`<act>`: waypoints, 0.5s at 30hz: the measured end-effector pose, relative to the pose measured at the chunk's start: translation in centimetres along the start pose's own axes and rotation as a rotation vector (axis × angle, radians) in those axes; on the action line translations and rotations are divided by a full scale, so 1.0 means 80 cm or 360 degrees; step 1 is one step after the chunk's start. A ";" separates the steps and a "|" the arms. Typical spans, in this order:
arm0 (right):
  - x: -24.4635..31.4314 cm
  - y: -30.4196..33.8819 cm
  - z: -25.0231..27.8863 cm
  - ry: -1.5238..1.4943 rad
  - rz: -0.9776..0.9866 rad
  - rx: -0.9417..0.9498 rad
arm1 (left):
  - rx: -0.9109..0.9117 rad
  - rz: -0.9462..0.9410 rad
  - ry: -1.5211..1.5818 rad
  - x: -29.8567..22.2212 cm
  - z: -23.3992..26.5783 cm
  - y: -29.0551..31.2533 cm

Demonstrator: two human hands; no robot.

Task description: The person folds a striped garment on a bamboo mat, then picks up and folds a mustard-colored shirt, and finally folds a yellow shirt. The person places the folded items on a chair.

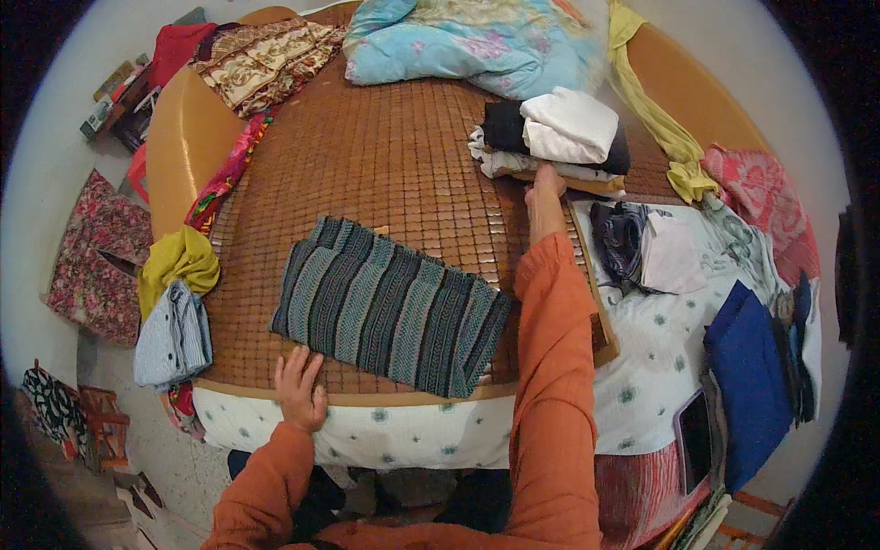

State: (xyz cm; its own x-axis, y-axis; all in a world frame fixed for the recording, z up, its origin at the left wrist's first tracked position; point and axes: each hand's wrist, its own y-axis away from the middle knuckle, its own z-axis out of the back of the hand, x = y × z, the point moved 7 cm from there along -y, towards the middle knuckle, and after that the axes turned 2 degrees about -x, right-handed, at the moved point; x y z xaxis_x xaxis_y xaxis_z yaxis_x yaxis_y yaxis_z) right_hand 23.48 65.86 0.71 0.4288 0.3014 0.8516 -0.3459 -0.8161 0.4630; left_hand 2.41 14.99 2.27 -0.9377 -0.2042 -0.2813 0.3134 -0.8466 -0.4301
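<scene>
A folded striped cloth (390, 307) in teal, grey and black lies slanted on the brown tile mat (367, 156). My left hand (301, 390) rests at the mat's front edge by the cloth's lower left corner, fingers spread and holding nothing. Stretched far forward, my right hand (547, 181) meets the near side of a stack of folded clothes (550, 170). On top of that stack sit a white folded garment (570, 126) and a black one (504, 126). The right fingertips are partly hidden against the stack, so their grip is unclear.
A light blue quilt (440, 46) lies at the far edge. Folded dark clothes (619, 240) and a pale cloth (671, 254) sit at right, near a blue folded garment (747, 385) and a phone (694, 440). At left are a yellow cloth (179, 268) and a striped shirt (174, 335).
</scene>
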 end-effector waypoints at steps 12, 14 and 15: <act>-0.011 0.007 -0.008 -0.0049 0.0205 -0.0527 | 0.0005 -0.0015 0.0028 0.001 -0.005 -0.002; -0.010 0.004 -0.009 0.0039 0.0146 -0.0454 | 0.0003 -0.0011 0.0030 0.001 -0.005 -0.003; -0.010 0.003 -0.007 0.0083 0.0116 -0.0417 | 0.0004 -0.0010 0.0030 0.002 -0.005 -0.003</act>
State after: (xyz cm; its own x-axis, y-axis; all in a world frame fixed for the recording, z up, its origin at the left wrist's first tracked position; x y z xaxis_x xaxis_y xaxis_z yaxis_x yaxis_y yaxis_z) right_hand 22.57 65.68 0.28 0.3534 0.2771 0.8935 -0.5816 -0.6831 0.4418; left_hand 2.27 15.40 1.96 -0.9365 -0.1895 -0.2949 0.3071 -0.8491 -0.4297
